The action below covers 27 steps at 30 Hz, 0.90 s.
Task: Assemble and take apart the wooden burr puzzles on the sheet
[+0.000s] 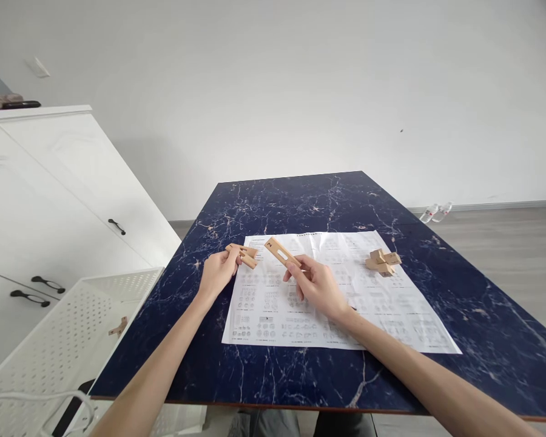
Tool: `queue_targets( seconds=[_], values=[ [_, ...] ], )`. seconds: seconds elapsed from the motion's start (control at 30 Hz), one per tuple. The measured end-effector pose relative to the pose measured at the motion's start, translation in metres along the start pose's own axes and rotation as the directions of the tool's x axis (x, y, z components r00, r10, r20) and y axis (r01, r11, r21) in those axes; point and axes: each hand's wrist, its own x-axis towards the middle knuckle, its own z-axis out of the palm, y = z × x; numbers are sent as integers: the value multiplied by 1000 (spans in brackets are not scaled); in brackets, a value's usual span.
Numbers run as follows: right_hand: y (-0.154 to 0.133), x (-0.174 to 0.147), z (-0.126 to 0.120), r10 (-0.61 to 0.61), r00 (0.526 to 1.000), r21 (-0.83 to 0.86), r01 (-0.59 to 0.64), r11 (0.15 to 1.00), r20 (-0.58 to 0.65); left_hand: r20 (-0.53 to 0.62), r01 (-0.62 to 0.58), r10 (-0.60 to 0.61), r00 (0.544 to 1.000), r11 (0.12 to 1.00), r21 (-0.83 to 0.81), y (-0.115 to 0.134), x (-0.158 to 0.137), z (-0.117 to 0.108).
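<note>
My left hand [219, 271] is closed on wooden puzzle pieces [249, 261] at the left edge of a printed instruction sheet [255, 303]. How those pieces fit together is partly hidden by my fingers. Pinched in my right hand [316, 285] is a flat wooden puzzle piece [282, 252] with a long slot and a "2" marked near its far end. It is tilted up toward the left, apart from the pieces in my left hand. An assembled wooden cross-shaped puzzle [382, 262] lies on the sheet's right side.
The blue marble-patterned table [291, 203] carries the sheet. At left stand white cabinets [64, 200] and a perforated white tray [73, 315] holding a small wooden cross [118, 328]. A white cable [31, 397] runs at lower left. Clear bottles [437, 212] are beyond the table's right edge.
</note>
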Motion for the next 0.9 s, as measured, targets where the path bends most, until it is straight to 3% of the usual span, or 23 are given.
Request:
queue_targets(
  seconds=[0.17,0.37,0.47,0.6,0.73,0.77,0.83,0.9],
  values=[
    [2,0,3,0,1000,-18,1,1000,26,60,60,-67,996,991,120,-6,1,-13],
    [3,-2,7,-26,999,-30,27,999,23,112,71,-103,988,963,260,-8,12,-11],
    [3,-2,5,-29,999,-25,30,999,20,104,-14,-20,994,948,317,-5,12,-12],
    [1,-1,3,-19,999,-2,19,1000,37,38,-222,224,974,900,374,11,-1,-13],
    [0,-1,2,-16,997,5,16,1000,71,53,-447,462,885,815,369,36,-18,-12],
    [0,-1,2,-21,996,8,20,1000,85,86,-524,533,842,770,364,42,-22,-12],
    [0,-2,3,-31,992,29,28,999,123,222,-716,695,684,584,383,52,-28,-11],
    [0,-2,3,-38,984,67,26,997,172,397,-829,734,550,423,366,57,-33,-10]
  ],
)
